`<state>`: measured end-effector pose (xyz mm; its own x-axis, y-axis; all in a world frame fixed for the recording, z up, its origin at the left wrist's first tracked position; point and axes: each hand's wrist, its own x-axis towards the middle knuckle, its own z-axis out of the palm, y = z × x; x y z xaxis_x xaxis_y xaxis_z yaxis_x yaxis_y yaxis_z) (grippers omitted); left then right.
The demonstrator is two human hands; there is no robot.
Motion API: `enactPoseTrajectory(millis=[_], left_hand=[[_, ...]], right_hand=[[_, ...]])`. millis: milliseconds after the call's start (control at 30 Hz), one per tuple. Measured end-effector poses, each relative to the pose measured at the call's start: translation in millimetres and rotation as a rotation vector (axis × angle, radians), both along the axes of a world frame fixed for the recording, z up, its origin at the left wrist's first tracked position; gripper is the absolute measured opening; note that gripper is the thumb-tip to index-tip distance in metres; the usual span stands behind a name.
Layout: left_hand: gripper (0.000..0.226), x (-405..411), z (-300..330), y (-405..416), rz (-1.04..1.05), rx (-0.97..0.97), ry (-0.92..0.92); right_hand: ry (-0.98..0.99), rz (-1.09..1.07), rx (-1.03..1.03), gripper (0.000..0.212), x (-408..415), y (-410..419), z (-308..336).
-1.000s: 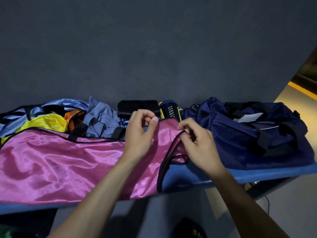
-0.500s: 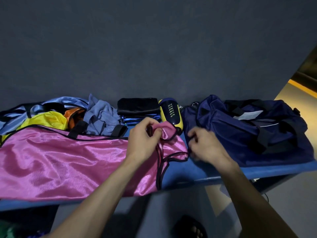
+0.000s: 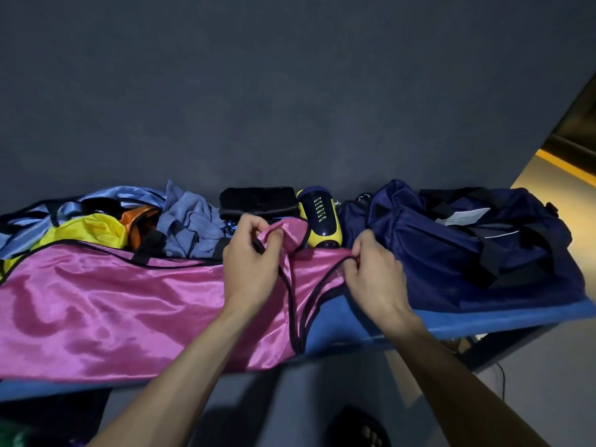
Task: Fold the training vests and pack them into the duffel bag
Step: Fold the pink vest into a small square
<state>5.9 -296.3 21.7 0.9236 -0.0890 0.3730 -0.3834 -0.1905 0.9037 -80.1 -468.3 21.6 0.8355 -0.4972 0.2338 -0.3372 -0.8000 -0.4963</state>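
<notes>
The pink vest (image 3: 106, 304) covered the left and middle of the table (image 3: 483, 321); behind it a heap of blue, yellow and orange vests (image 3: 96, 221) blocked the back left; a black folded cloth (image 3: 258, 201) and a yellow-and-navy shin guard (image 3: 322, 217) stood against the wall at the middle back; the navy duffel bag (image 3: 451, 246) filled the right end; bare blue table showed only in front of the bag, beside the vest's armhole; open room lay above everything along the dark wall.
</notes>
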Motion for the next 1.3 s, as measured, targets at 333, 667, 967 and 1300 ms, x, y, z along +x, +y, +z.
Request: enactPoseTrajectory(millis=[333, 667, 967, 1300], left_hand=[[0.04, -5, 3, 1, -0.043, 0.064, -0.016], [0.025, 15, 16, 23, -0.311, 0.224, 0.701], [0.043, 29, 5, 59, -0.646, 0.631, 0.914], [0.07, 35, 14, 61, -0.41, 0.463, 0.554]], right_hand=[[-0.167, 0.026, 0.525, 0.045, 6, 11, -12], [-0.191, 0.028, 0.713, 0.022, 10, 12, -8], [-0.277, 0.053, 0.28, 0.025, 18, 3, -10], [-0.182, 0.091, 0.356, 0.054, 18, 4, -3]])
